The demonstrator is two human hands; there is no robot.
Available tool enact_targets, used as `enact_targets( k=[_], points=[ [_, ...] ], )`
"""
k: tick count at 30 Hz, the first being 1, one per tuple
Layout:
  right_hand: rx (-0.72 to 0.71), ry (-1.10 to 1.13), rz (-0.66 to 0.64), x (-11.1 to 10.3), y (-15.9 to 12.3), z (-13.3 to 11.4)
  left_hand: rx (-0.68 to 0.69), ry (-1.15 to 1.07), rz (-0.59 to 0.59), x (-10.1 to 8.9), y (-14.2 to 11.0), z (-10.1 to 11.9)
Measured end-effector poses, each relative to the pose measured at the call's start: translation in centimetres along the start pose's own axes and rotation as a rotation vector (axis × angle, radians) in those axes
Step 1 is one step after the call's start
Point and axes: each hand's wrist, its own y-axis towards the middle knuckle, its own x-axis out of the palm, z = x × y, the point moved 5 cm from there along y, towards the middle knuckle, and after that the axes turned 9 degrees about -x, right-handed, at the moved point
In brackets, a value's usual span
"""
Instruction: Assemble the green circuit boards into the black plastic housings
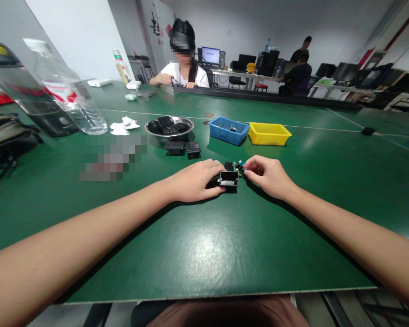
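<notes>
On the green table, my left hand [199, 180] is closed around the left side of a small black plastic housing [229, 185], whose open face is turned towards me. Just behind the housing's right corner is a small green circuit board [240, 167] with dark and blue parts on it. My right hand [269, 176] pinches the board's right edge between thumb and fingers. Whether the board is joined to the housing is too small to tell. Two more black plastic pieces, one left [174, 147] and one right [193, 150], lie beyond my left hand.
Behind them stand a metal bowl [153, 131] of black parts, a blue bin [227, 134] with small parts and a yellow bin [270, 136]. At left are a clear water bottle [71, 97], a dark bottle [30, 97] and crumpled tissue [123, 127]. A person [186, 68] sits across the table.
</notes>
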Motion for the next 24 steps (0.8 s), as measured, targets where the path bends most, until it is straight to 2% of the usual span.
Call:
enact_targets(
  k=[24],
  points=[
    [-0.004,0.015,-0.016,0.16,-0.07,0.05,-0.009,-0.003,-0.003,0.09,0.04,-0.09]
  ],
)
